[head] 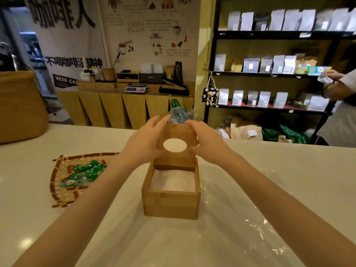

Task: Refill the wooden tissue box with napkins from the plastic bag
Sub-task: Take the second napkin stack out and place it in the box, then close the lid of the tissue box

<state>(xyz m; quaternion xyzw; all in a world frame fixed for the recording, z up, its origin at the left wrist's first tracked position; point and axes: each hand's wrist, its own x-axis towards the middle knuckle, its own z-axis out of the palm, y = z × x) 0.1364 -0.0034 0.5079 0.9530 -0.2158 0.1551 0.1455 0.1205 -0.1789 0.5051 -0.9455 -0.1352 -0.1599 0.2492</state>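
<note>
A square wooden tissue box [171,204] stands on the white counter, its top uncovered, with a white stack of napkins [173,181] inside. Its wooden lid [176,132], with an oval hole, is raised upright at the far side of the box. My left hand [143,142] grips the lid's left edge and my right hand [206,142] grips its right edge. A clear plastic bag [250,224] lies flattened on the counter under and to the right of the box.
A woven bamboo tray [57,182] with several green packets [84,173] sits to the left. A brown woven basket [19,106] stands far left. A clear bag of green packets [178,114] sits behind the lid. Another person [339,105] stands at the shelves on the right.
</note>
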